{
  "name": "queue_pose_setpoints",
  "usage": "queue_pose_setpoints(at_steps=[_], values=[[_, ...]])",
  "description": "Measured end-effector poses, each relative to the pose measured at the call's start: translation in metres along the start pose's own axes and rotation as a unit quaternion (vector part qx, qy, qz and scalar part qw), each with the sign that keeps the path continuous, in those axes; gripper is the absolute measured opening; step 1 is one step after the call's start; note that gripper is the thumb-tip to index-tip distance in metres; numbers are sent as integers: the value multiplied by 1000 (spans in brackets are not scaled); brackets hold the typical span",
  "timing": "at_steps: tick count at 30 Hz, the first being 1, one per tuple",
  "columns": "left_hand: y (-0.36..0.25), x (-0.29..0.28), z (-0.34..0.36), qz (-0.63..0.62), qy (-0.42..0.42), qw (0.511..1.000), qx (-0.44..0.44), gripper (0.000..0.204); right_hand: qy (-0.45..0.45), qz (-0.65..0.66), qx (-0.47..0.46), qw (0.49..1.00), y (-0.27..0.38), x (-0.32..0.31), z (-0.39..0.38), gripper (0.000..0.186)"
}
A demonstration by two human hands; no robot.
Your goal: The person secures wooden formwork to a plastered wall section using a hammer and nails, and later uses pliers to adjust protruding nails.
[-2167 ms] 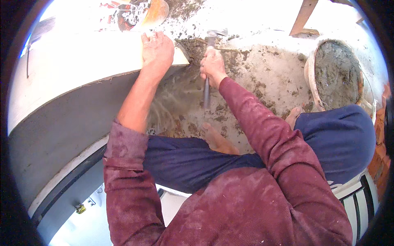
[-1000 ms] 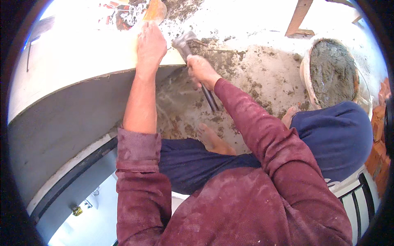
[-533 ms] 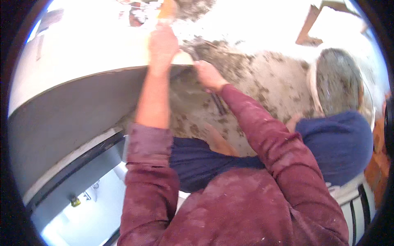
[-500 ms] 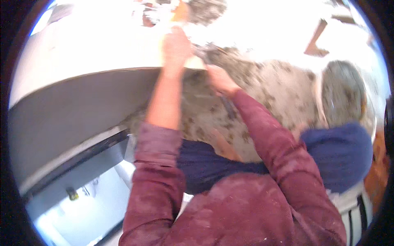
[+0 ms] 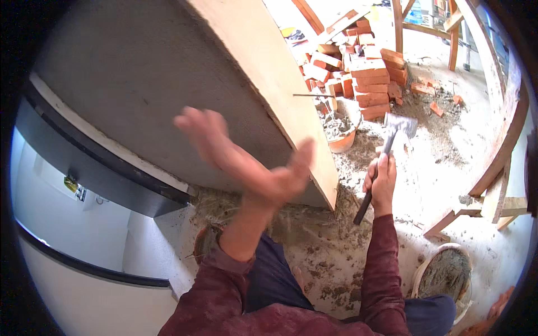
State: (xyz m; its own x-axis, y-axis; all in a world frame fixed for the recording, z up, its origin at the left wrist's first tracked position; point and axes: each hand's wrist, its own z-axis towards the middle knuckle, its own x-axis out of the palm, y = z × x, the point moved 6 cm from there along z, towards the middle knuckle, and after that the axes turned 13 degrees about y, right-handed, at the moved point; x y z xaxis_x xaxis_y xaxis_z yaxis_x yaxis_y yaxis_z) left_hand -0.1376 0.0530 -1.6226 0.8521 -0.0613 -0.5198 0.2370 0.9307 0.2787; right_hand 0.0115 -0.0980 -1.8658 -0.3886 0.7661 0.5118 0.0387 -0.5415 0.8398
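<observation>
The right hand (image 5: 383, 182) is clamped around the handle of the hammer (image 5: 401, 125), to the right of the pale board (image 5: 297, 115), head pointing far, and this middle grip probably keeps the weight balanced. The left hand (image 5: 255, 173), blurred, holds nothing, thumb and fingers apart, before the grey surface (image 5: 157, 84); I cannot tell if it touches. The mortar bucket (image 5: 419, 275) stands near right, perhaps for easy reach.

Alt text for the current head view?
A person's right hand grips a hammer; the left hand, open and blurred, shows before a grey surface edged by a pale board. Beyond are stacked bricks and an orange bucket.
</observation>
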Motion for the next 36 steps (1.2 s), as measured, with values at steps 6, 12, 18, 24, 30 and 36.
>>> queue_pose_setpoints(at_steps=[6,12,18,24,30,36], values=[[42,8,8,57,-26,994,-94,117,73,88,-32,993,58,56,23,34],[46,8,10,51,9,991,-125,110,63,188,-47,979,50,101,-22,41],[45,20,18,55,10,991,-121,107,75,134,-26,988,35,97,-14,27],[53,8,6,113,30,989,-92,106,73,-85,-12,994,52,76,-15,18],[16,-18,29,125,85,984,-92,106,64,-46,-101,992,75,60,-25,35],[97,-181,178,79,-57,995,-39,110,56,-25,-62,996,174,116,23,38]])
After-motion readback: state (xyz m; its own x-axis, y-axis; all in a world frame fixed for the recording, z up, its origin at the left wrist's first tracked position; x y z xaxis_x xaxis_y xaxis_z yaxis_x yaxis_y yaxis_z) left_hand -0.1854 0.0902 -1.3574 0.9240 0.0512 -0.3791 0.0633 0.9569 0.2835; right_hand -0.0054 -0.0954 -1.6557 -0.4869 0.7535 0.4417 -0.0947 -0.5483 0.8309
